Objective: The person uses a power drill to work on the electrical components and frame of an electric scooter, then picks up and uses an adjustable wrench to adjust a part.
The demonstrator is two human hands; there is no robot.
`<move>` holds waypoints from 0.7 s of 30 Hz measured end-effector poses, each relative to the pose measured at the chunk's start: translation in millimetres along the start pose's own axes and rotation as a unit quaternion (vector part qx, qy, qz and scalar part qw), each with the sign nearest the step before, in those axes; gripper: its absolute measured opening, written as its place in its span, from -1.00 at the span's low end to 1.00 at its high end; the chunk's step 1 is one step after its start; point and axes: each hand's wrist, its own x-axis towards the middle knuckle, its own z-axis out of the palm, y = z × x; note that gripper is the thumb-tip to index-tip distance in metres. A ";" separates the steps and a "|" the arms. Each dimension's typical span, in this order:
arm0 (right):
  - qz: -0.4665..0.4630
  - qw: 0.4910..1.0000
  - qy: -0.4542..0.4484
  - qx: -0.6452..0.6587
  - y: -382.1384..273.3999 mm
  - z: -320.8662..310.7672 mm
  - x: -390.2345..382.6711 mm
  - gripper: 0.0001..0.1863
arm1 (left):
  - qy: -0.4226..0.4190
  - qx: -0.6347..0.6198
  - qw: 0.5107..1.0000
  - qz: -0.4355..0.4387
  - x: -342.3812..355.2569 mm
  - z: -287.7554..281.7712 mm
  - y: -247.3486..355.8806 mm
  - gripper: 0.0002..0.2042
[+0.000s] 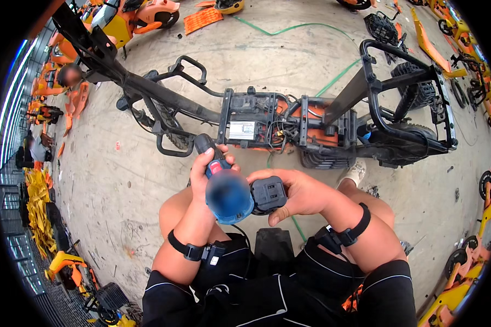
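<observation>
My left hand [199, 177] is wrapped around a blue and black cordless power tool [230, 210]. Its dark end points away from me toward the vehicle frame, and part of its blue housing is blurred. In my right hand [305, 193] is a black battery pack [268, 194], its slotted face turned up. The pack sits right beside the tool's blue housing; whether they touch, I cannot tell. Beyond both hands stands a stripped black scooter frame [174, 101], with loose wiring [282, 128] and a silver-labelled box [243, 131] at its middle.
A green hose or strap [338, 76] runs across the concrete floor behind the frame. An orange slatted panel [203, 20] lies at the far side. Yellow parts [38, 212] are piled at the left, and several orange and yellow scooters line both sides. Another person [40, 147] is at far left.
</observation>
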 end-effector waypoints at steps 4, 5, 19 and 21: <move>-0.006 1.000 0.011 -0.021 -4.9 5.6 2.3 -0.07 | 0.028 -0.008 0.999 -0.013 -8.6 18.4 -2.8 -0.67; -0.008 1.000 0.019 -0.021 -4.1 7.4 3.4 -0.07 | 0.032 -0.017 0.999 -0.023 -9.3 19.1 -2.5 -0.68; 0.014 0.999 0.039 0.016 -2.6 2.4 -4.1 -0.06 | 0.065 0.048 0.997 0.009 0.5 6.5 -8.9 -0.66; -0.004 0.997 0.065 0.037 -8.8 3.3 -6.8 -0.12 | 0.093 0.028 0.991 0.087 -0.2 11.2 -1.8 -0.69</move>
